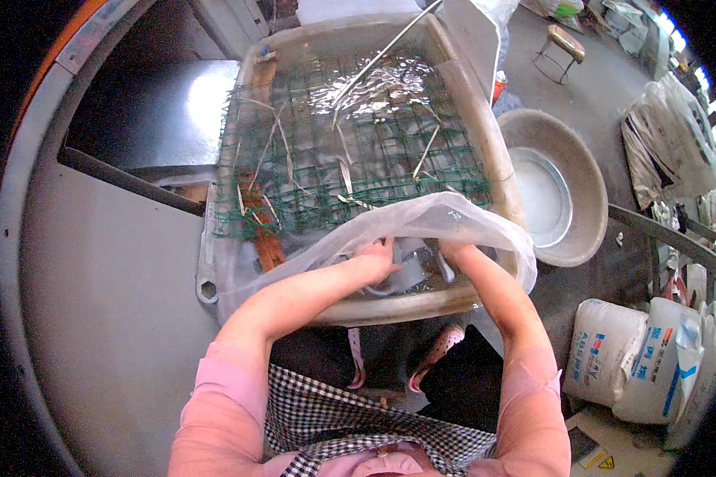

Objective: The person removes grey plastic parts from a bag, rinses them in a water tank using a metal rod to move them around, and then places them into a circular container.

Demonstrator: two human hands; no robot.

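Observation:
A clear plastic bag (326, 246) lies with its mouth spread wide at the near end of a big tub (418, 306) of water. Both my arms reach into that mouth. My left hand (376, 258) is just inside it, fingers apart, beside a pale, translucent flat piece (410, 274). To its right, my right hand (453, 250) reaches under the bag's raised rim, which hides its fingertips. A white curved piece (445, 269) lies just below that hand. Green netting (310, 175) with pale strips stretches across the water beyond the bag.
A long thin white rod (386, 52) slants over the tub's far side. At the right stands a large round basin (585, 191) with a metal bowl (545, 195) in it. Stuffed white sacks (608, 350) stand lower right. A stool (565, 44) is farther back.

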